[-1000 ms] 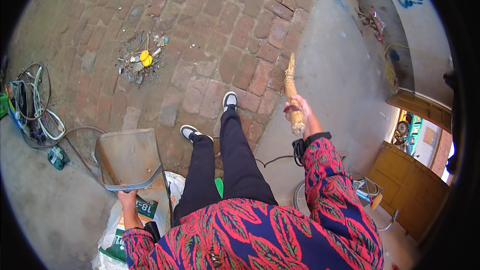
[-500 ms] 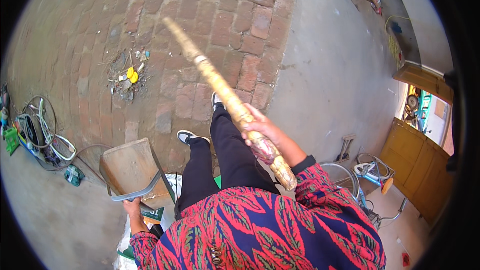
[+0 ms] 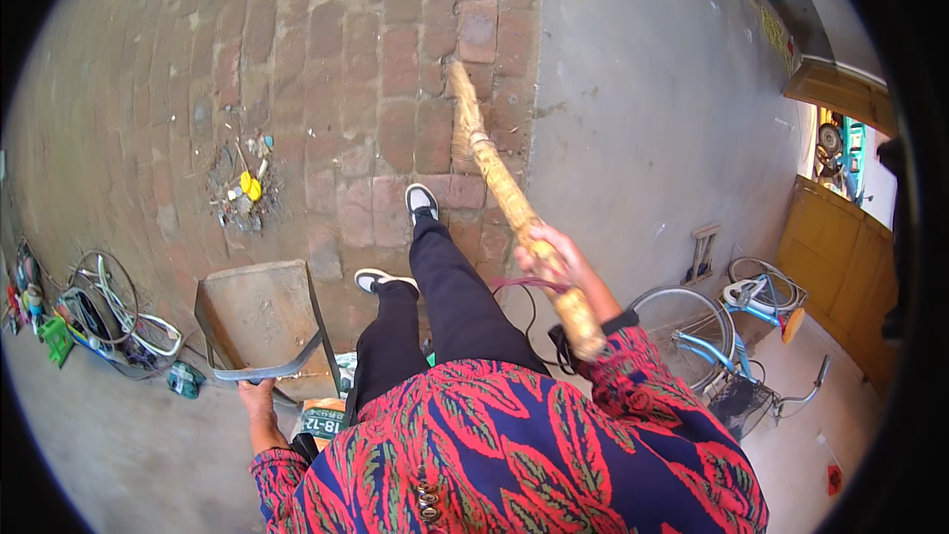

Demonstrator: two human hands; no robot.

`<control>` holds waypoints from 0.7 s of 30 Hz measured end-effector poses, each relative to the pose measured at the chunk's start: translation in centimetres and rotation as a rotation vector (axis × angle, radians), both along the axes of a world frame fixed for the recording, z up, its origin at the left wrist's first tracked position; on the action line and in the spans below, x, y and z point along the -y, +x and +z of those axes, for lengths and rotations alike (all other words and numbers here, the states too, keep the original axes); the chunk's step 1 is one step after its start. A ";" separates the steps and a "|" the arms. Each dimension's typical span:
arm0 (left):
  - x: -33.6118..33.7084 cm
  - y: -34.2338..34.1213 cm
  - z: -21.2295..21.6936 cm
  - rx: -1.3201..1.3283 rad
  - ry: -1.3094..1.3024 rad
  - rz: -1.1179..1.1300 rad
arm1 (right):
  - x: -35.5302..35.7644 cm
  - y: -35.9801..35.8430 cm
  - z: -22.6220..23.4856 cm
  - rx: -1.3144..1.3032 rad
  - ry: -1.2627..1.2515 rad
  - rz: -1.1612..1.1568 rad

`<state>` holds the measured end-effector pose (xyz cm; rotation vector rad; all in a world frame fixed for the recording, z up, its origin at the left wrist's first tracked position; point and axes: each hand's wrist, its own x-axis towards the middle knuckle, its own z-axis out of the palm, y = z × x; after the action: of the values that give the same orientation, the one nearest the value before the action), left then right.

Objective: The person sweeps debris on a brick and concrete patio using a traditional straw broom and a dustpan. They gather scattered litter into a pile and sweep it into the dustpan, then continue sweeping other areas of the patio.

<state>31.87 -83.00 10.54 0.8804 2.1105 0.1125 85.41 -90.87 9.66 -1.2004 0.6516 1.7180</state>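
Lying on brick paving (image 3: 395,40): litter pile (image 3: 242,202). Near it, left hand (image 3: 257,398) grasping dustpan (image 3: 259,307) by grey band (image 3: 269,373); level pan should serve best. Farther right, straw broom (image 3: 504,186) slanting toward paving, right hand (image 3: 561,259) clenched round it; firm grip, short low strokes advisable.

Looks like a home yard or entryway: worn brick paving (image 3: 395,49), concrete (image 3: 623,89) alongside, bike (image 3: 708,353) near tan gate (image 3: 835,242).
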 end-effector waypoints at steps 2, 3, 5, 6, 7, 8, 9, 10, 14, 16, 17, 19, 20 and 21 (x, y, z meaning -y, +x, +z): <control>-1.4 0.8 0.3 0.012 0.029 -0.029 | 1.9 0.6 1.8 0.047 0.055 0.044; -1.8 1.1 0.8 0.020 0.031 -0.042 | 3.1 0.7 2.8 0.084 0.123 0.036; -2.7 1.5 1.3 0.013 0.035 -0.083 | 4.7 1.0 4.1 0.146 0.046 0.032; -2.5 1.8 1.8 -0.001 0.051 -0.106 | 5.4 1.0 4.5 0.152 0.085 0.035; -3.2 1.8 1.7 0.002 0.045 -0.113 | 5.4 0.7 4.3 0.181 0.043 0.013; -3.4 1.8 1.8 -0.002 0.051 -0.129 | 5.4 0.2 4.0 0.239 0.003 -0.036; -4.0 1.8 1.6 0.013 0.042 -0.132 | 4.9 -0.2 3.3 0.269 -0.068 -0.052; -4.5 1.7 1.3 0.057 0.043 -0.125 | 4.3 -1.0 2.6 0.328 -0.201 -0.059; -5.6 1.3 0.9 0.066 0.010 -0.193 | 1.9 -3.5 1.0 0.110 -0.105 0.017; -6.3 1.4 0.6 0.109 0.025 -0.182 | 1.7 -4.4 1.6 -0.057 0.116 0.035; -6.8 1.1 0.7 0.081 0.054 -0.261 | 2.0 -4.8 2.2 -0.126 0.168 0.002; -7.5 0.5 0.6 0.072 0.075 -0.292 | 2.6 -5.9 3.3 -0.149 0.188 -0.047; -9.1 0.0 0.1 0.085 0.096 -0.293 | 2.8 -6.4 3.6 -0.069 0.130 -0.038; -10.3 -0.8 -0.3 0.124 0.082 -0.286 | 3.0 -7.3 3.8 -0.076 0.193 -0.055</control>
<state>31.05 -72.71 10.24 1.1842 1.8558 0.1020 78.14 -93.90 13.48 -0.9794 0.5449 1.7439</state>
